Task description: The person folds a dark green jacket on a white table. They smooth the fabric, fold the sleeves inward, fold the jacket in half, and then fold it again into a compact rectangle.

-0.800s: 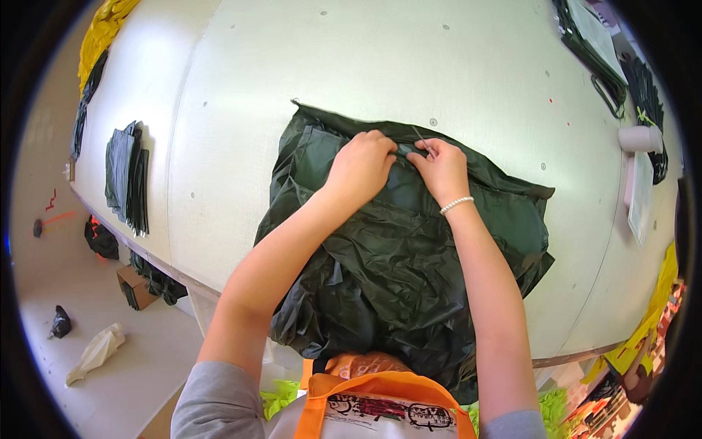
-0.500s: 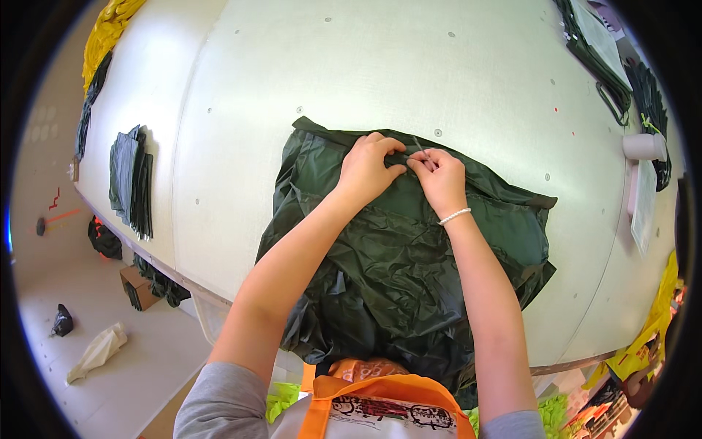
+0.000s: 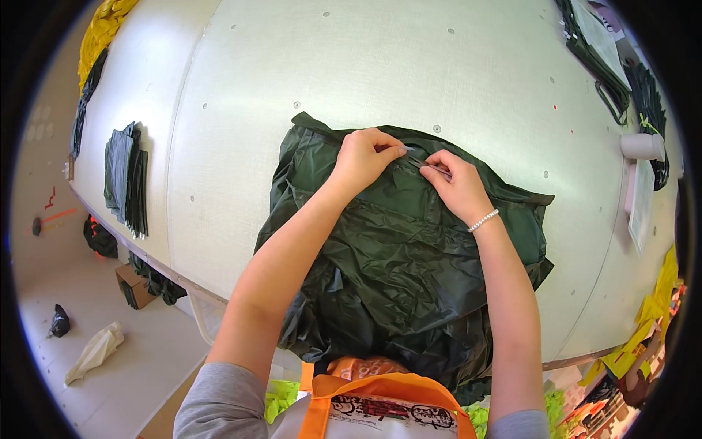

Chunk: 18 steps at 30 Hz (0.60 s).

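Dark green thin fabric [image 3: 395, 241], looking like a sewn garment or bag, lies crumpled on the table in front of me, its hemmed edge at the far side. My left hand [image 3: 365, 157] pinches the fabric near the middle of that edge, with a small pale bit showing at the fingertips. Close by on the right, my right hand [image 3: 457, 183] is closed round a slim, grey, pointed tool [image 3: 422, 162]. The tool's tip points left toward the pinched spot; its exact kind is too small to tell. A beaded bracelet circles my right wrist.
Folded dark green pieces [image 3: 128, 179] lie at the left of the pale table [image 3: 241, 183]. Yellow fabric [image 3: 102, 36] is at the far left corner. A white cup [image 3: 642, 146] and dark bundles [image 3: 647, 95] sit along the right edge. A cardboard box [image 3: 137, 285] stands below on the left.
My right hand has shifted right and slightly nearer, and its tool has swung from pointing away to pointing left. My left hand keeps its pinch on the fabric near the same place.
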Each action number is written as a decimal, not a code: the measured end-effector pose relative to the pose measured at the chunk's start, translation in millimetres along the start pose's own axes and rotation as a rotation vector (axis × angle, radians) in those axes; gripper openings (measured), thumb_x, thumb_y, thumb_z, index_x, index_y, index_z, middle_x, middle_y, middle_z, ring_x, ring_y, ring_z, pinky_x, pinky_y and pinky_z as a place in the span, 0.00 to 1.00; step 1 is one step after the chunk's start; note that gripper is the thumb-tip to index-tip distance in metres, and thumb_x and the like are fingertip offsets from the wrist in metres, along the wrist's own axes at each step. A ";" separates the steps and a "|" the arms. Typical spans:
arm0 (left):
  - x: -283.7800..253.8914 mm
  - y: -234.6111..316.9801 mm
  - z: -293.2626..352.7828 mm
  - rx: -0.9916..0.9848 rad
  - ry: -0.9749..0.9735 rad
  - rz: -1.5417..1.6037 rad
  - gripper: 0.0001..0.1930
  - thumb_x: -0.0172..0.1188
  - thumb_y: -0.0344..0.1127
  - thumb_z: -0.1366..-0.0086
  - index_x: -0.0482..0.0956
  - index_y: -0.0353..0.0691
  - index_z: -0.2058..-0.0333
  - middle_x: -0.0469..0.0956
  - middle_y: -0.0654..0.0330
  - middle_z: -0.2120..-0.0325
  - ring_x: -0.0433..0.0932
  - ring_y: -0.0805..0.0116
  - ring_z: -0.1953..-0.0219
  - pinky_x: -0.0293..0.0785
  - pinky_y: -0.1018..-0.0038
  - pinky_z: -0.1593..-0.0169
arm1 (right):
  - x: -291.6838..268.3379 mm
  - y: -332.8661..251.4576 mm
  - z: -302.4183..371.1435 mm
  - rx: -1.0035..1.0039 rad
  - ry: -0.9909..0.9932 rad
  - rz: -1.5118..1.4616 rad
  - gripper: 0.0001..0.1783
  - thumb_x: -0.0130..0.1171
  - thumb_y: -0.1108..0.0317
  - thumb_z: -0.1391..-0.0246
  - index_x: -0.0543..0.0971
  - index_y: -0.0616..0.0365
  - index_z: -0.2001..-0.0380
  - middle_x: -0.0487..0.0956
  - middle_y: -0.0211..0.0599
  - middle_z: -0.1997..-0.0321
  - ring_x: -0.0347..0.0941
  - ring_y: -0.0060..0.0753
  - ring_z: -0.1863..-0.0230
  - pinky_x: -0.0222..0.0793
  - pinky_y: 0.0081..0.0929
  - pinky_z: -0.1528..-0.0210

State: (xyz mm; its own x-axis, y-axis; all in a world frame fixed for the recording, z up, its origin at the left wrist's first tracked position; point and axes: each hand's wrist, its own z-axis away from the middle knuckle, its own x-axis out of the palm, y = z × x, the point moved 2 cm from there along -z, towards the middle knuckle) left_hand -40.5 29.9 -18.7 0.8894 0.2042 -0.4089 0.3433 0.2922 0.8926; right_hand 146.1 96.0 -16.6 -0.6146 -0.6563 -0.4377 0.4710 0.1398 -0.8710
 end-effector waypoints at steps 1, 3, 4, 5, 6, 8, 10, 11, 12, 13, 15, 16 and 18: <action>-0.5 -0.3 -0.4 -0.015 -0.016 0.036 0.07 0.64 0.31 0.43 0.83 0.35 0.67 0.82 0.59 0.74 0.77 0.75 0.72 0.72 0.78 0.66 | 0.4 -2.0 -2.7 0.010 -0.015 0.001 0.13 0.62 0.61 0.47 0.76 0.60 0.68 0.78 0.38 0.73 0.73 0.29 0.74 0.68 0.26 0.68; -2.1 2.5 -0.3 -0.012 -0.013 0.039 0.08 0.64 0.32 0.44 0.83 0.34 0.67 0.82 0.59 0.74 0.76 0.76 0.71 0.72 0.78 0.66 | 0.7 -9.0 -7.2 0.036 -0.048 0.030 0.13 0.62 0.60 0.48 0.76 0.61 0.69 0.79 0.38 0.74 0.74 0.30 0.74 0.68 0.26 0.68; -3.0 3.9 0.1 -0.013 -0.011 0.042 0.08 0.65 0.32 0.44 0.83 0.34 0.66 0.82 0.59 0.74 0.76 0.76 0.71 0.72 0.78 0.66 | -0.1 -14.7 -9.0 0.052 -0.066 0.060 0.13 0.62 0.60 0.48 0.77 0.61 0.70 0.79 0.38 0.75 0.74 0.30 0.74 0.68 0.26 0.68; -3.5 5.1 0.4 -0.012 -0.010 0.023 0.08 0.65 0.32 0.44 0.83 0.34 0.67 0.81 0.59 0.74 0.76 0.76 0.71 0.71 0.78 0.66 | 0.0 -17.4 -10.5 0.067 -0.084 0.089 0.14 0.62 0.60 0.48 0.77 0.61 0.70 0.78 0.38 0.75 0.74 0.30 0.74 0.68 0.26 0.68; -3.3 6.0 0.6 -0.011 -0.007 0.007 0.08 0.65 0.33 0.44 0.84 0.34 0.67 0.81 0.59 0.74 0.76 0.76 0.71 0.71 0.78 0.66 | 0.5 -17.0 -11.8 0.059 -0.091 0.080 0.14 0.62 0.59 0.48 0.77 0.60 0.71 0.79 0.38 0.75 0.74 0.31 0.74 0.68 0.26 0.68; -3.6 7.6 1.0 -0.003 0.002 -0.022 0.09 0.65 0.33 0.44 0.84 0.34 0.67 0.81 0.58 0.74 0.76 0.75 0.72 0.71 0.78 0.66 | 0.8 -15.8 -14.0 0.044 -0.103 0.062 0.14 0.62 0.59 0.48 0.78 0.60 0.71 0.79 0.38 0.76 0.74 0.31 0.74 0.68 0.26 0.69; -4.3 8.8 1.0 0.011 0.013 -0.048 0.09 0.66 0.33 0.45 0.84 0.34 0.68 0.80 0.58 0.74 0.76 0.74 0.72 0.71 0.78 0.67 | 0.6 -15.6 -16.1 0.040 -0.119 0.074 0.13 0.62 0.59 0.48 0.78 0.59 0.71 0.79 0.38 0.75 0.74 0.32 0.74 0.68 0.26 0.69; -3.9 7.6 1.0 0.008 0.014 -0.049 0.09 0.66 0.33 0.45 0.84 0.34 0.68 0.80 0.58 0.74 0.76 0.74 0.72 0.71 0.77 0.67 | 0.5 -16.1 -16.8 0.039 -0.127 0.080 0.13 0.62 0.59 0.49 0.78 0.59 0.71 0.79 0.38 0.75 0.74 0.32 0.74 0.68 0.26 0.69; -3.5 6.3 0.7 0.006 0.014 -0.050 0.09 0.66 0.33 0.45 0.84 0.34 0.68 0.80 0.58 0.74 0.75 0.74 0.73 0.70 0.77 0.67 | -0.7 -18.7 -17.2 0.049 -0.132 0.111 0.13 0.61 0.59 0.49 0.78 0.58 0.71 0.79 0.38 0.75 0.74 0.33 0.74 0.68 0.26 0.69; -3.2 5.6 0.5 0.005 0.014 -0.052 0.09 0.66 0.33 0.46 0.84 0.35 0.68 0.79 0.58 0.74 0.75 0.73 0.73 0.70 0.77 0.67 | -2.4 -22.5 -17.7 0.059 -0.138 0.143 0.12 0.61 0.59 0.48 0.79 0.58 0.71 0.79 0.38 0.75 0.74 0.33 0.74 0.68 0.27 0.69; -3.3 5.7 0.1 -0.002 0.021 -0.031 0.09 0.66 0.33 0.46 0.84 0.35 0.68 0.79 0.58 0.74 0.75 0.73 0.73 0.70 0.77 0.67 | -2.5 -24.7 -18.7 0.078 -0.150 0.184 0.12 0.61 0.59 0.49 0.79 0.57 0.71 0.79 0.38 0.74 0.75 0.34 0.74 0.69 0.27 0.68; -3.2 5.8 -0.2 -0.005 0.024 -0.020 0.09 0.66 0.33 0.46 0.84 0.35 0.68 0.79 0.58 0.74 0.75 0.73 0.73 0.70 0.77 0.67 | -2.2 -24.7 -19.8 0.086 -0.156 0.195 0.12 0.61 0.59 0.49 0.79 0.57 0.71 0.80 0.38 0.74 0.75 0.34 0.74 0.69 0.28 0.68; -2.3 4.4 -1.1 0.003 0.027 -0.021 0.09 0.66 0.34 0.46 0.84 0.35 0.68 0.79 0.58 0.74 0.75 0.73 0.73 0.70 0.77 0.67 | -1.2 -24.8 -20.8 0.079 -0.153 0.194 0.12 0.61 0.58 0.49 0.79 0.57 0.71 0.80 0.39 0.74 0.76 0.35 0.72 0.70 0.28 0.67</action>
State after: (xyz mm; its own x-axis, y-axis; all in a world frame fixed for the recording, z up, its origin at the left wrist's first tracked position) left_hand -41.3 31.7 -14.1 0.8736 0.2236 -0.4323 0.3626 0.2934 0.8845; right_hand 121.9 108.7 0.8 -0.4079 -0.7283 -0.5506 0.6226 0.2193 -0.7512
